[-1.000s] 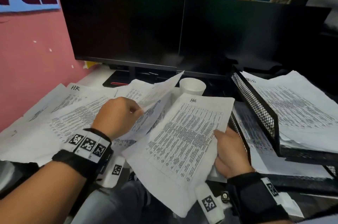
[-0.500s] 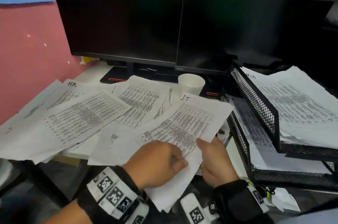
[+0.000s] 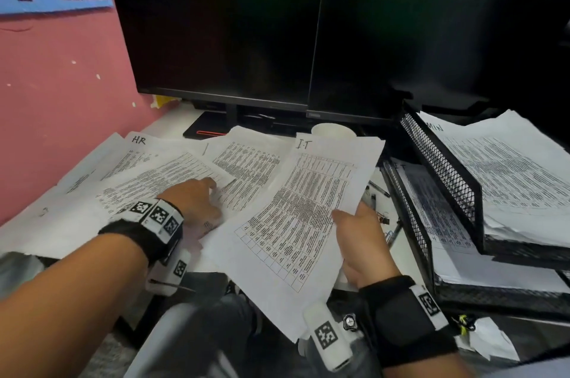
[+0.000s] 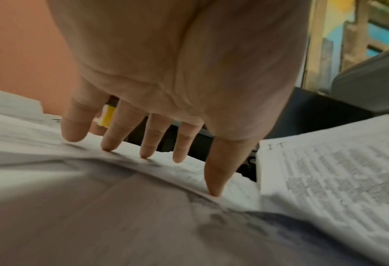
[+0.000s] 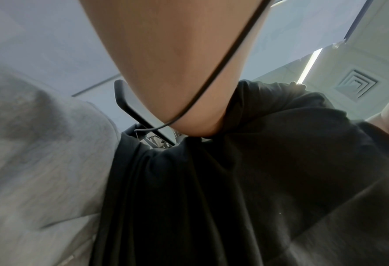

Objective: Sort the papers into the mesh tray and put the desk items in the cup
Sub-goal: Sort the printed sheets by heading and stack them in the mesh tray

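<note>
My right hand [image 3: 357,229] grips a printed sheet marked "IT" [image 3: 302,211] by its right edge and holds it up over the desk. My left hand [image 3: 197,195] lies spread on the loose papers [image 3: 148,180] at left, fingertips [image 4: 143,153] pressing down on them, holding nothing. A sheet marked "HR" [image 3: 138,143] lies farthest back in that pile. The black mesh tray [image 3: 444,168] stands at the right, two tiers, both stacked with papers. A white cup [image 3: 333,130] peeks out behind the held sheet. The right wrist view shows only arm and clothing.
Two dark monitors [image 3: 222,35] stand along the back of the desk. A pink wall [image 3: 61,94] closes the left side. Pens and a binder clip [image 3: 382,219] lie on the desk between the held sheet and the tray.
My left hand let go of the IT sheet and moved left onto the loose papers. My right hand lifted the IT sheet higher and alone.
</note>
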Tool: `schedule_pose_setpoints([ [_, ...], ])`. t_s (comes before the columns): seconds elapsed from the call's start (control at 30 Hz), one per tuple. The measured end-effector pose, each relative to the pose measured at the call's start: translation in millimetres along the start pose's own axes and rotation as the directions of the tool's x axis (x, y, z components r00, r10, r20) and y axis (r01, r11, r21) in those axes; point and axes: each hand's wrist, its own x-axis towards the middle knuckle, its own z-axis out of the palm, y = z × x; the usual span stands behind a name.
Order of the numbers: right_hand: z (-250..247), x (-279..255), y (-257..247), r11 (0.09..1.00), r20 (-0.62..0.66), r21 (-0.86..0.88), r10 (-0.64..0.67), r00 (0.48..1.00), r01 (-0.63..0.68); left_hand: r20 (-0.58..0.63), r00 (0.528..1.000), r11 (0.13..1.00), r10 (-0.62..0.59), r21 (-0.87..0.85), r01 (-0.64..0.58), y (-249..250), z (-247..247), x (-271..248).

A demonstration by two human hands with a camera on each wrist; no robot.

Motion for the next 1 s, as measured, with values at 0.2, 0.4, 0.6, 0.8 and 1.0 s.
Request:
schedule_pose_setpoints([
  [0.2, 6.4, -3.6, -4.3, 0.997, 0.011, -0.065, -0.038, 0.999, 0.038, -0.094, 0.995, 0.996, 0.012, 0.093, -0.004, -7.3, 5.4, 6.9],
  [0.4, 7.9, -8.3, -6.8, 0.989, 0.028, -0.131, -0.062, 0.998, 0.065, -0.226, 0.974, 0.989, 0.025, 0.150, 0.010, -13.2, 3.6, 0.9],
  [0.6, 8.7, -7.3, -6.8, 0.985, 0.030, -0.151, -0.083, 0.996, 0.086, -0.144, 0.988, 0.998, -0.061, 0.024, 0.065, -15.2, 1.4, -4.4],
  [0.8, 11.9, -5.7, -0.9, 0.990, 0.060, -0.125, -0.065, 0.996, 0.072, -0.120, 0.992, 0.999, -0.024, 0.033, 0.028, -8.3, 0.5, -2.7],
  [1.0, 9.3, -2.1, 6.0, 0.996, 0.076, -0.073, -0.039, 0.996, 0.045, -0.129, 0.987, 0.987, 0.092, 0.144, -0.073, 5.2, -0.7, -10.8],
])
